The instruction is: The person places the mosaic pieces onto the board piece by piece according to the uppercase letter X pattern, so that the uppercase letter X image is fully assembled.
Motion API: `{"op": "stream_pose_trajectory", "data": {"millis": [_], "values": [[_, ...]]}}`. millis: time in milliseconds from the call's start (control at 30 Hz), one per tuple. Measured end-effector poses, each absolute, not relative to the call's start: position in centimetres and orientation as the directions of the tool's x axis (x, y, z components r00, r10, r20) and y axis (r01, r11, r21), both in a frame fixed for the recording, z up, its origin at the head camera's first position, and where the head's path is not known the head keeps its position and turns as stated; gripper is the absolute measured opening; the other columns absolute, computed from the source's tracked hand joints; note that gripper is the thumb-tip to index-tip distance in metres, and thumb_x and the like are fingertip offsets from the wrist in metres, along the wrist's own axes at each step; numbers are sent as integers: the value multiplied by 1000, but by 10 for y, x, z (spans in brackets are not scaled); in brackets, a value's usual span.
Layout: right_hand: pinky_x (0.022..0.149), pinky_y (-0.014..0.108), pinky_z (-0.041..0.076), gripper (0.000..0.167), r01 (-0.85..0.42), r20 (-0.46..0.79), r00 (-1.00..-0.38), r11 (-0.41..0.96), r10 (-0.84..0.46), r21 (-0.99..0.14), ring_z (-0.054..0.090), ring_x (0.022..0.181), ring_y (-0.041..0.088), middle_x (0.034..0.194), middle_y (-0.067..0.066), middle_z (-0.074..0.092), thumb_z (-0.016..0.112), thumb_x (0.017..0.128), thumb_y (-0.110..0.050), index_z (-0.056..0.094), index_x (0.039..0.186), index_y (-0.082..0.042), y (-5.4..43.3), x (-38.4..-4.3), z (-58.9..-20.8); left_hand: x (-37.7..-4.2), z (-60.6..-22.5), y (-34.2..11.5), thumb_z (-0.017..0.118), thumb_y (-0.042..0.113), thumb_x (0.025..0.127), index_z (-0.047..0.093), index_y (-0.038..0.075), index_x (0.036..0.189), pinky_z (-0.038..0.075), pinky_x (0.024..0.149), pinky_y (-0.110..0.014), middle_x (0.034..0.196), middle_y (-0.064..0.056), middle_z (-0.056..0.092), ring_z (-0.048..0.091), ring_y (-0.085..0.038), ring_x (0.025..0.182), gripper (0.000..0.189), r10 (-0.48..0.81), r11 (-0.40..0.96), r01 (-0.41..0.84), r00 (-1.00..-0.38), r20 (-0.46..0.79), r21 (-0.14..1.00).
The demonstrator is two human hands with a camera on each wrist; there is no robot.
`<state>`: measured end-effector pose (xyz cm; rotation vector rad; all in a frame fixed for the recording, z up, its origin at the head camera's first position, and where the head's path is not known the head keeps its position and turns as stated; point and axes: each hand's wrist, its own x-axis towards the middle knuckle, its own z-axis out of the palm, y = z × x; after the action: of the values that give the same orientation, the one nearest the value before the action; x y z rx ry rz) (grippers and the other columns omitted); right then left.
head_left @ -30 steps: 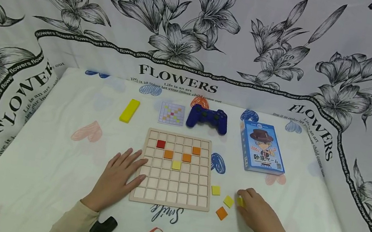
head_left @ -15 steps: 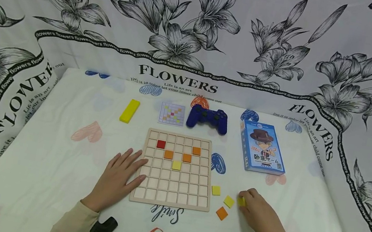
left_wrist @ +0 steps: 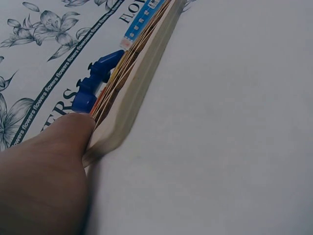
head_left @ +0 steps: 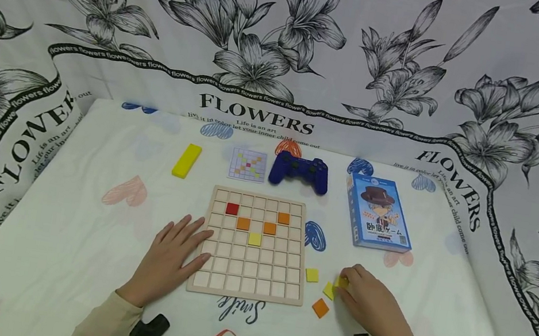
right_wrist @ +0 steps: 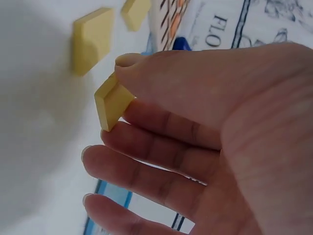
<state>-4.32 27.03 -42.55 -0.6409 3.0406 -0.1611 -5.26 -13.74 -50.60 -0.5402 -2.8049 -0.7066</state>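
My right hand [head_left: 374, 305] pinches a yellow square tile [right_wrist: 111, 102] between thumb and fingers, just right of the board. Close by its fingertips lies another yellow tile [head_left: 328, 290], with an orange tile [head_left: 320, 308] below and a further yellow tile [head_left: 312, 275] near the board's edge. My left hand [head_left: 169, 260] rests with spread, straight fingers at the left edge of the wooden grid board [head_left: 226, 282]; in the left wrist view its thumb touches the board's side. Set in the grid are a red tile [head_left: 232, 209], several orange tiles [head_left: 269, 228] and one yellow tile [head_left: 255, 239].
Behind the board lie a yellow block [head_left: 187, 160], a printed grid card [head_left: 248, 165] and a blue game controller [head_left: 299, 173]. A blue game box [head_left: 380, 213] stands to the right. A flowered cloth [head_left: 272, 11] hangs at the back.
My right hand has shifted slightly left with the yellow tile in its fingers, closer to the loose yellow tile beside it. The left hand and the board have stayed put.
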Motion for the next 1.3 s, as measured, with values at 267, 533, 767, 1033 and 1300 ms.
{"op": "stream_pose_trajectory", "data": {"millis": [267, 533, 767, 1033, 1300], "values": [[65, 23, 50, 25, -506, -37, -859, 857, -511, -94, 48, 68, 6, 87, -5, 58, 74, 84, -23, 64, 103, -11, 221, -68, -412, -53, -506, -138, 57, 44, 93, 52, 21, 138, 17, 113, -54, 150, -7, 40, 27, -33, 142, 51, 305, 820, 392, -916, 261, 417], [65, 21, 51, 26, -707, 36, -707, 706, -707, -31, 51, 69, 6, 87, -5, 61, 71, 87, -31, 66, 103, -11, 164, -93, -412, -53, -505, -137, 57, 44, 92, 52, 20, 138, 15, 114, -54, 151, -7, 39, 26, -33, 142, 52, 303, 819, 385, -920, 249, 425], [65, 24, 49, 25, -754, -16, -655, 655, -755, -52, 51, 70, 8, 87, -5, 59, 63, 92, -36, 63, 103, -13, 125, -104, -417, -54, -506, -138, 58, 43, 92, 52, 21, 138, 16, 114, -54, 150, -7, 40, 26, -33, 142, 51, 305, 817, 396, -914, 268, 419], [69, 22, 50, 23, -776, -69, -622, 626, -780, -78, 52, 71, 8, 89, -6, 60, 63, 92, -36, 63, 101, -15, 98, -109, -425, -54, -505, -138, 58, 44, 92, 52, 21, 138, 16, 113, -54, 151, -7, 39, 26, -33, 142, 51, 306, 818, 394, -915, 262, 418], [70, 22, 51, 24, -746, -143, -647, 660, -749, -82, 52, 73, 8, 92, -5, 59, 62, 93, -36, 63, 105, -15, 89, -109, -429, -53, -503, -137, 58, 44, 92, 52, 21, 138, 16, 114, -55, 150, -7, 40, 27, -33, 142, 52, 304, 820, 386, -919, 250, 423]]}}
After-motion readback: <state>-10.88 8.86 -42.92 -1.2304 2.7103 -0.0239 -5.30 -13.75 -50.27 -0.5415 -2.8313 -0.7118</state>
